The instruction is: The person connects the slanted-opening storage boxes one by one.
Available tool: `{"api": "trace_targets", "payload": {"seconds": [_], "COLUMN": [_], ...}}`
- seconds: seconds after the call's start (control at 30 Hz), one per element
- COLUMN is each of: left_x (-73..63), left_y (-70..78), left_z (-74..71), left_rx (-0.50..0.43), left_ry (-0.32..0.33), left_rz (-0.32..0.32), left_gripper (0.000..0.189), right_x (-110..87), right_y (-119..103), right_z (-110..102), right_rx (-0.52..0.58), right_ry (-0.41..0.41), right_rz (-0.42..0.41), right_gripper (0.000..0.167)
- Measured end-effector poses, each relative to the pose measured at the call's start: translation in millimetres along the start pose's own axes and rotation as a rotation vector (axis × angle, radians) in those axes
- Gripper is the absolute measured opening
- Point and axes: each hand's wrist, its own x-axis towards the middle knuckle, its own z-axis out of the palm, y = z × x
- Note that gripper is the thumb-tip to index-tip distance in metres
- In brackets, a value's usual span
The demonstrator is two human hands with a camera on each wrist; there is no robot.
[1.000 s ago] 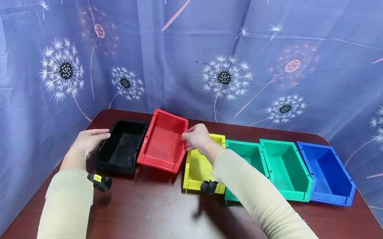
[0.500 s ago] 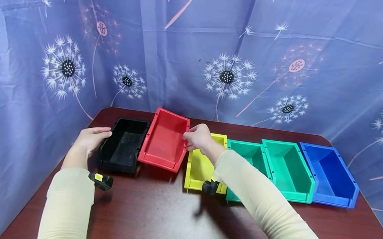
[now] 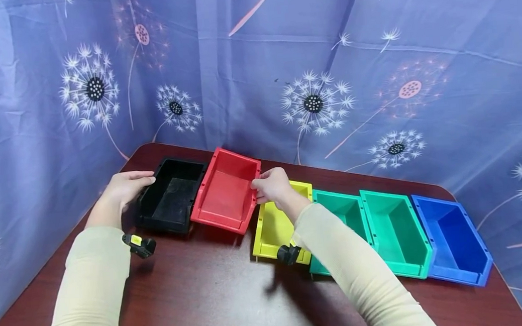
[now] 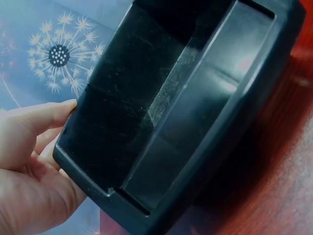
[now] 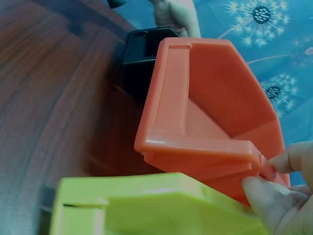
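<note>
My left hand (image 3: 130, 191) holds a black plastic storage bin (image 3: 170, 201) by its left side, the thumb at the rim and the fingers against the outer wall, as the left wrist view shows. Beside it, a red storage bin (image 3: 225, 190) sits slightly askew, its left edge right at the black bin's right rim. My right hand (image 3: 273, 188) pinches the red bin's right rim between thumb and fingers. Just below that hand lies a yellow storage bin (image 5: 146, 200), partly covered by my right hand and forearm in the head view.
Rightward along the row stand a green bin (image 3: 335, 206), partly behind my right sleeve, another green bin (image 3: 392, 229) and a blue bin (image 3: 451, 236). They rest on a dark red-brown table (image 3: 197, 286). A blue dandelion-print curtain (image 3: 256, 83) hangs behind and at the left.
The head view has shifted a little, so the bins appear slightly further right. Both hands keep their holds, and the bins stay in the same arrangement.
</note>
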Motion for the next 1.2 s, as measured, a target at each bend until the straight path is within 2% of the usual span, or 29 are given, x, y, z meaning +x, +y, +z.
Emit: {"api": "trace_targets", "payload": {"seconds": [0.23,0.4,0.67,1.2], "left_x": [-2.4,-1.6,-6.2,-17.3], "left_y": [1.9,2.2,1.7,-6.0], "left_z": [0.6,4.4,9.3,1.9], "left_rx": [-0.057,-0.082,-0.097,-0.071], "left_ry": [-0.008,-0.019,-0.006,0.032], "left_rz": [-0.047,-0.086,-0.064,-0.031], "left_gripper": [0.057,0.057,0.053,0.051], "right_x": [7.0,11.8,14.3,12.8], "right_y": [-4.2,-6.0,-9.6,-15.1], "right_z": [-16.4,-20.2,-18.8,-12.2], "right_rx": [-0.048,-0.091,-0.152,-0.268], "right_ry": [0.001,-0.015,-0.041,-0.058], "right_rz": [0.028,0.034,0.027,-0.009], "right_gripper": [0.034,0.034,0.033,0.033]}}
